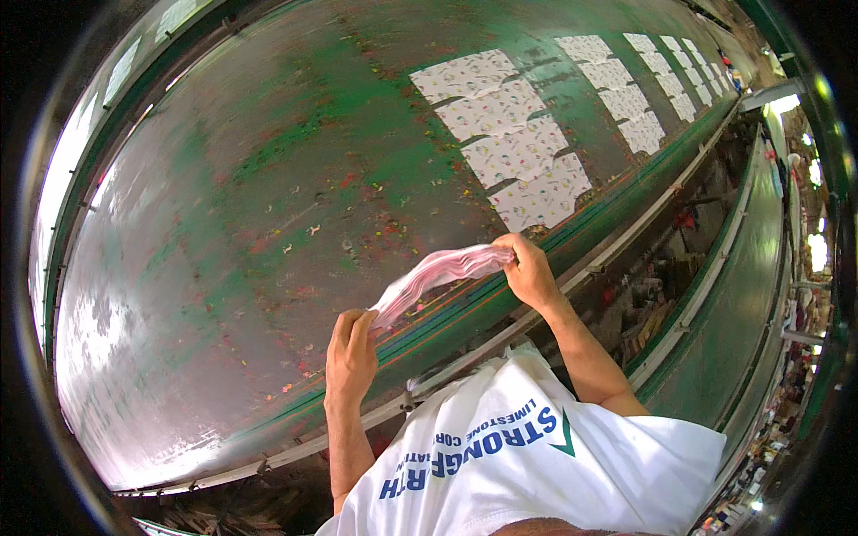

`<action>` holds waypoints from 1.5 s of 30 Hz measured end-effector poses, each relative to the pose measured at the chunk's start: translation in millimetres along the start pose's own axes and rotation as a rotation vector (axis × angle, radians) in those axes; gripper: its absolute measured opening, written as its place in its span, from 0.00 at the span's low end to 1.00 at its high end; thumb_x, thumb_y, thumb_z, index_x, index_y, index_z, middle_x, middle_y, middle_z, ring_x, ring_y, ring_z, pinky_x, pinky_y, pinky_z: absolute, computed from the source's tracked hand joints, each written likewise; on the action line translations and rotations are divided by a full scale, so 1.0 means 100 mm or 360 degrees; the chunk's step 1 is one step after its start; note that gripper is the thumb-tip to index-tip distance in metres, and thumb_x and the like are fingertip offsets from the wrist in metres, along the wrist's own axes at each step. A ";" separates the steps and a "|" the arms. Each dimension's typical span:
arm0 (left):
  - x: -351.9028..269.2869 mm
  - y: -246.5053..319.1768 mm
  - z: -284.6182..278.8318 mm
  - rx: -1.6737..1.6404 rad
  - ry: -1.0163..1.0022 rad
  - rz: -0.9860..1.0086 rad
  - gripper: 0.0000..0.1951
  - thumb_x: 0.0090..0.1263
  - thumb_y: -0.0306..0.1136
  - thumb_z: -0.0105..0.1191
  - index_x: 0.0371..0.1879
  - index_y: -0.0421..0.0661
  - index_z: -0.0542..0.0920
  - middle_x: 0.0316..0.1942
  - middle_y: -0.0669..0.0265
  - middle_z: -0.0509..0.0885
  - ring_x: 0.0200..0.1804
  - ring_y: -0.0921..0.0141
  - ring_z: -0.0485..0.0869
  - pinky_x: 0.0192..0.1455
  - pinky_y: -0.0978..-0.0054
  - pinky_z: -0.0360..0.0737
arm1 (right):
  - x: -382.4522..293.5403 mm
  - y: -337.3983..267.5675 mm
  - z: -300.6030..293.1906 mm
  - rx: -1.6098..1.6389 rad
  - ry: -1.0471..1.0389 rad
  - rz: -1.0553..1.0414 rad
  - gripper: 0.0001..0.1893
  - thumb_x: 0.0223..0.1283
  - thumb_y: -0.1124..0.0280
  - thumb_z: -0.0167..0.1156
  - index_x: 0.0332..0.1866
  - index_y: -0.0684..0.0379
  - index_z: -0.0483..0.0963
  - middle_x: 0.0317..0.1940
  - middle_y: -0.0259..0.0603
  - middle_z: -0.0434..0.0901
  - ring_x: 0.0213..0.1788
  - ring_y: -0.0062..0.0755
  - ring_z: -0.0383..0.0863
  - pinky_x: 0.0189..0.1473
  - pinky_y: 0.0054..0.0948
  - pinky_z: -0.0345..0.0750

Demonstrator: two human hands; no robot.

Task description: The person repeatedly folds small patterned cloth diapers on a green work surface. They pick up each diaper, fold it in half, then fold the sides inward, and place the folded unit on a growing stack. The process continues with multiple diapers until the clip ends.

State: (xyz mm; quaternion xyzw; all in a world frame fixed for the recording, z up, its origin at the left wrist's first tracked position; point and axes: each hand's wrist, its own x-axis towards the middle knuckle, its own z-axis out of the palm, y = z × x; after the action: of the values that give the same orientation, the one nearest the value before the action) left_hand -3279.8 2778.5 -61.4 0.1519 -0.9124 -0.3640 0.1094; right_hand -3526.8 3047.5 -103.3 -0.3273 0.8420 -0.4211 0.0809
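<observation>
A folded or stacked bundle of thin white and pink fabric [439,271] stretches between my two hands above the near edge of a long green printing table [301,221]. My left hand [352,352] grips the bundle's lower left end. At its upper right end, my right hand [526,268] pinches the layers between thumb and fingers. Just beyond my right hand, several white patterned fabric pieces [506,137] lie flat on the table in an overlapping column.
Farther along the table lie more columns of patterned pieces [620,90]. A metal rail [462,368] runs along the near edge. Another long green table [724,308] stands to the right, beyond a cluttered gap. Colored specks and stains mark the tabletop. A person [734,77] appears small at the far end.
</observation>
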 end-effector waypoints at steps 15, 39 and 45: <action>0.88 1.38 1.56 -0.0167 0.0055 -0.0203 0.10 0.75 0.23 0.62 0.52 0.39 0.87 0.47 0.53 0.86 0.46 0.55 0.87 0.49 0.63 0.84 | 0.16 1.48 -1.54 0.0053 0.0151 0.0148 0.12 0.65 0.88 0.59 0.51 0.65 0.78 0.45 0.49 0.87 0.49 0.45 0.89 0.51 0.39 0.83; 2.38 1.28 2.82 0.0379 -0.0022 -0.0806 0.13 0.73 0.33 0.67 0.50 0.37 0.88 0.45 0.52 0.87 0.45 0.54 0.88 0.52 0.60 0.84 | 1.52 2.86 -2.00 -0.0247 -0.0401 0.0264 0.15 0.70 0.66 0.69 0.54 0.61 0.78 0.52 0.48 0.80 0.52 0.54 0.86 0.54 0.47 0.85; 2.46 1.29 2.76 0.0339 -0.0051 -0.0979 0.11 0.68 0.37 0.73 0.39 0.42 0.92 0.42 0.57 0.86 0.45 0.59 0.87 0.50 0.61 0.83 | 1.71 2.80 -2.05 -0.0432 -0.0649 0.0248 0.16 0.66 0.67 0.71 0.53 0.61 0.78 0.50 0.49 0.78 0.53 0.53 0.86 0.54 0.49 0.85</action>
State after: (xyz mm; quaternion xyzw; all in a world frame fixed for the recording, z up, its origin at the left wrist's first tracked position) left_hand -3619.6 2954.1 -145.8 0.4252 -0.8584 -0.2847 -0.0367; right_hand -3877.9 3196.7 -163.2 -0.3475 0.8798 -0.2220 0.2365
